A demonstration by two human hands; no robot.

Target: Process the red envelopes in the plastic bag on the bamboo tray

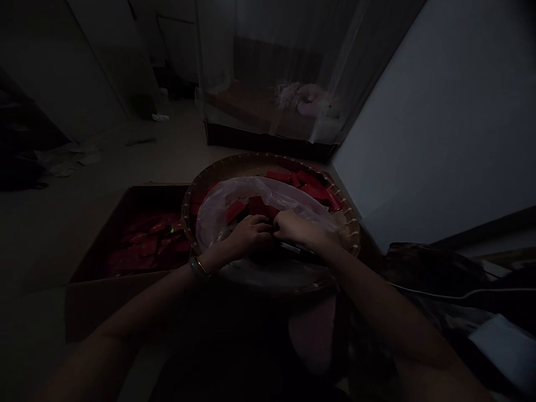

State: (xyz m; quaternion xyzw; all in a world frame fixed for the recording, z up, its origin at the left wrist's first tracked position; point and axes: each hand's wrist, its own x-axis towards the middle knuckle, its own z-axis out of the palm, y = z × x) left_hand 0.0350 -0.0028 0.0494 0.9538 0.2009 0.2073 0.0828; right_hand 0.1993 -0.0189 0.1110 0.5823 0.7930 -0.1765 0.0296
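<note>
Hands (254,233) (291,228) curled at red packets (258,206)

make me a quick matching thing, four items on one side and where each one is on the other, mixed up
Items
1. woven basket
2. cardboard box
3. bracelets
4. plastic sheet

Places
A. around the left wrist
B. inside the woven basket, under some red packets
C. in front of the person, beneath both hands
D. on the floor, beside the basket's left side

Right pairs: 1-C, 2-D, 3-A, 4-B
</note>
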